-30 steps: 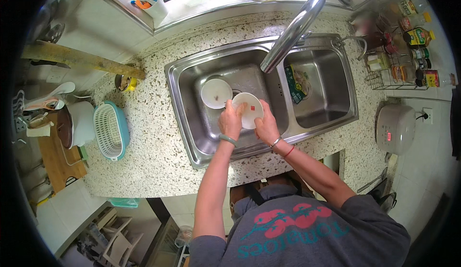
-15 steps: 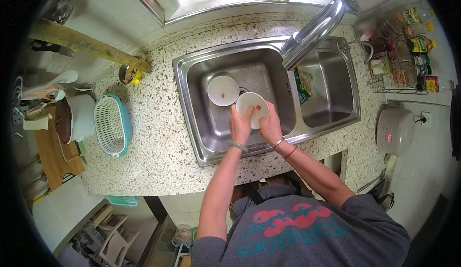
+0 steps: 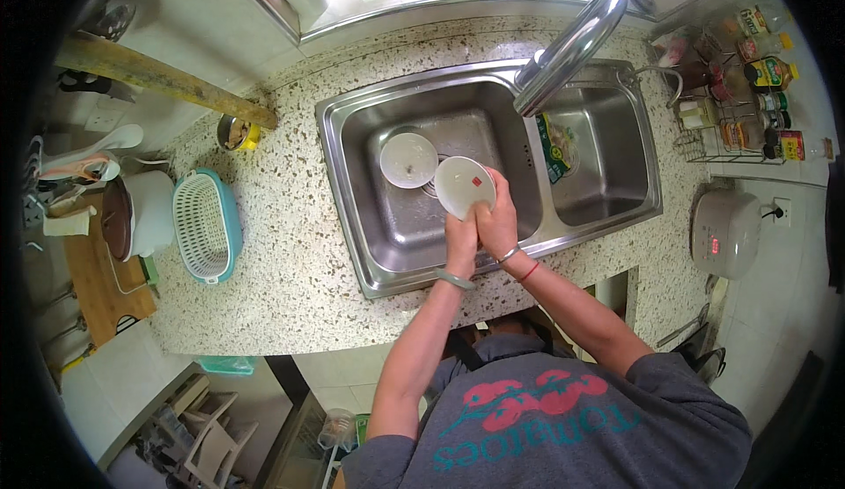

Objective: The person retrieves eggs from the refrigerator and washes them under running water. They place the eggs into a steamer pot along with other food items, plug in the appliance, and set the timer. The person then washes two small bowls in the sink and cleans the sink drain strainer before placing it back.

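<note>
A white bowl (image 3: 459, 191) with a small red mark inside is tilted above the large sink basin (image 3: 363, 216). My right hand (image 3: 498, 222) grips its right, near side, fingers along the outer wall. Closed against the near rim is my left hand (image 3: 461, 241), touching the right hand; its fingertips are partly hidden. To the left, another white bowl (image 3: 408, 160) rests in the basin, with a small dark bit inside and the drain partly showing beside it.
A chrome faucet (image 3: 572, 52) arches over the divider. In the smaller basin (image 3: 603, 191) lies a green printed packet (image 3: 556, 147). A blue-and-white basket (image 3: 206, 227) stands on the left counter. On the right are a bottle rack (image 3: 729, 110) and a white appliance (image 3: 725, 235).
My left hand has moved from the bowl's left side to its near rim, beside my right hand. The held bowl is tilted differently; the other bowl stays in place.
</note>
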`<state>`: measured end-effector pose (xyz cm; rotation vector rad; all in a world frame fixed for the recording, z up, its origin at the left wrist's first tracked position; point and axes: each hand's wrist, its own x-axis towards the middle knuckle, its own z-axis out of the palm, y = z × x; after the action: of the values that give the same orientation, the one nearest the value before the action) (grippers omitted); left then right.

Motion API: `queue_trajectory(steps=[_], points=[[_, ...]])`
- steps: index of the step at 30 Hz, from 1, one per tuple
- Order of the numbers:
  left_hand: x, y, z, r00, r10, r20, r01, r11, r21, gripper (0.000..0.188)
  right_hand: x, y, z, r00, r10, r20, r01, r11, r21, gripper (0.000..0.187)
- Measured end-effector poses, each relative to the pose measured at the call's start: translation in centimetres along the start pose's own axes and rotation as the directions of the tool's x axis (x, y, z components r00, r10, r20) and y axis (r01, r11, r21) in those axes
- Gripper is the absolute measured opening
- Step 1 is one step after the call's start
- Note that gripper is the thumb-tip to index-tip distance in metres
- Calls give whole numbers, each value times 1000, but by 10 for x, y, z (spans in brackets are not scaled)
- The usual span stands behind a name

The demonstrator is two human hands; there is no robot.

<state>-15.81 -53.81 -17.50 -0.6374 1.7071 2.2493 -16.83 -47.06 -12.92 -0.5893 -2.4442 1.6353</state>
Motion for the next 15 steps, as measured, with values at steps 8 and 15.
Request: queue_trajectory(steps=[8, 15], points=[[28, 40, -18, 987, 153, 47, -154, 830, 536, 30, -2, 7, -16, 992, -36, 125, 41, 999, -34, 56], [42, 49, -20, 979, 168, 118, -194, 578, 793, 35, 6, 1, -19, 951, 226, 210, -238, 971, 35, 56]])
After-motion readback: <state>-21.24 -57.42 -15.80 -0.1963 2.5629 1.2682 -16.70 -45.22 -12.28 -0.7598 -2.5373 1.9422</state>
